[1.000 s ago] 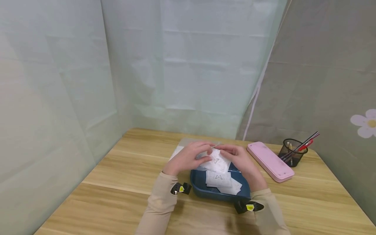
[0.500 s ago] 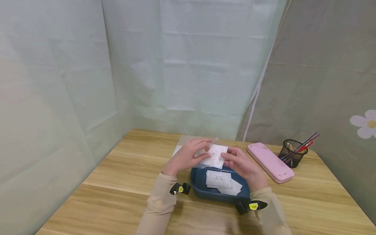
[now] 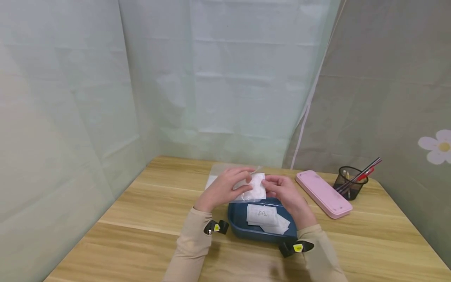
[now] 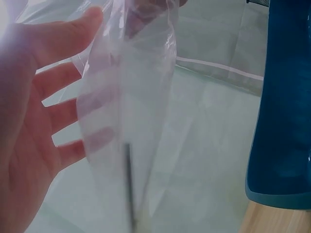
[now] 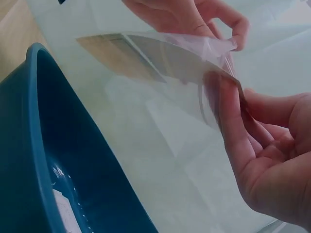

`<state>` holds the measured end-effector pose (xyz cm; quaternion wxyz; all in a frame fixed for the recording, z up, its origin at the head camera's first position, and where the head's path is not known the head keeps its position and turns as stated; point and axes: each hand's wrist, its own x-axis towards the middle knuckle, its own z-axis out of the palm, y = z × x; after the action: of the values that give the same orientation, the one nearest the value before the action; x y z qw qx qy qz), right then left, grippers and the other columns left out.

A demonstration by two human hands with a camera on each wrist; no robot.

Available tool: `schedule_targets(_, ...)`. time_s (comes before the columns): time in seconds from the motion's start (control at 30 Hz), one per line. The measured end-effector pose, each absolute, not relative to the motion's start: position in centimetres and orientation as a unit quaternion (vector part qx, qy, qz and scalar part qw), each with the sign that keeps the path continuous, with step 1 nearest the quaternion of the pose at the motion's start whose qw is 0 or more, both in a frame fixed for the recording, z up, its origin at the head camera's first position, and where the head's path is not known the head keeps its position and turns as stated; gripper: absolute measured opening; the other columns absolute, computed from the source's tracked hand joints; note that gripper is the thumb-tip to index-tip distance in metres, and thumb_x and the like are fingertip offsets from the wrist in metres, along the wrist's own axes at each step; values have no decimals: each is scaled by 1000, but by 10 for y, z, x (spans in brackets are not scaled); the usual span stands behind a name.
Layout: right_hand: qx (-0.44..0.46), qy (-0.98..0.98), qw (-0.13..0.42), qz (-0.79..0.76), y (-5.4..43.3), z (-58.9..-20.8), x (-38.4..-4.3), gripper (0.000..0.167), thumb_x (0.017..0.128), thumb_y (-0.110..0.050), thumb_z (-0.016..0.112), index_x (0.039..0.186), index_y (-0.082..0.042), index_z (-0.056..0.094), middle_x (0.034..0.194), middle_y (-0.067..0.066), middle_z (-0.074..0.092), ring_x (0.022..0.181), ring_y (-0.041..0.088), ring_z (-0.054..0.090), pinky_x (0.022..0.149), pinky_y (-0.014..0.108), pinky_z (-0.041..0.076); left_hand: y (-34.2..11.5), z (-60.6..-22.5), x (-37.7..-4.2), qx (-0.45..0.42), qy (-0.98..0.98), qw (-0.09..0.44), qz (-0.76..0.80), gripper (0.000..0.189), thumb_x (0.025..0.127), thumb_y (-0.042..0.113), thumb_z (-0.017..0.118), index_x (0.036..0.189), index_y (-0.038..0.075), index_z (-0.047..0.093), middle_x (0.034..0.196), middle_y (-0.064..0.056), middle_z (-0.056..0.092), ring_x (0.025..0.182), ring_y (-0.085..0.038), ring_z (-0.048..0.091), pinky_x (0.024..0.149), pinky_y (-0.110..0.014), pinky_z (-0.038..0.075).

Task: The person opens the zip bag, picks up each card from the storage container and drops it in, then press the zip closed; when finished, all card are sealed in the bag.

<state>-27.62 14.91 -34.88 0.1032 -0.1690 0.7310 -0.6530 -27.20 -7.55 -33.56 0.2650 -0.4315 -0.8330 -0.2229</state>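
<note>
From my remote feed, the printed card (image 3: 259,187) has slid toward nine o'clock, above the blue bin (image 3: 239,223) at twelve, right hand (image 3: 286,192) pinching its edge, left hand (image 3: 221,191), fingers parted, gripping the clear plastic sleeve (image 4: 146,97), so insertion seems underway.

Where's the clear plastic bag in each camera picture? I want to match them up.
Head: clear plastic bag just below centre.
Left wrist: left of centre, hanging from the top.
Right wrist: upper middle.
Shared landmark: blue tray, lower middle in head, right side in left wrist, left side in right wrist.
</note>
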Motion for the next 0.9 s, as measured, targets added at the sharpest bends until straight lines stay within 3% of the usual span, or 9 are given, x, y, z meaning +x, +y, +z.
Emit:
schedule_targets(0.33, -190, 717, 125, -659, 144, -355, -279, 38, 99, -14, 53, 123, 16, 51, 83, -9, 67, 71, 7, 60, 67, 19, 54, -75, -337, -272, -428, -838, 270, -206, 14, 89, 24, 69, 92, 13, 61, 126, -5, 66, 119, -20, 61, 99, -42, 47)
schedule_targets(0.7, -166, 754, 96, -629, 129, -357, -277, 37, 94, -20, 63, 119, 7, 61, 81, -12, 68, 71, 11, 58, 59, 25, 49, -69, -338, -273, -443, -831, 282, -183, 10, 89, 23, 70, 93, 17, 64, 123, -2, 67, 114, -17, 62, 96, -44, 47)
schedule_targets(0.9, -154, 785, 65, -597, 125, -360, -276, 28, 93, -16, 64, 111, 6, 66, 80, -9, 67, 66, 13, 52, 53, 25, 44, -69, -341, -274, -449, -825, 294, -176, 10, 88, 22, 71, 92, 16, 64, 121, -2, 68, 114, -18, 63, 98, -43, 47)
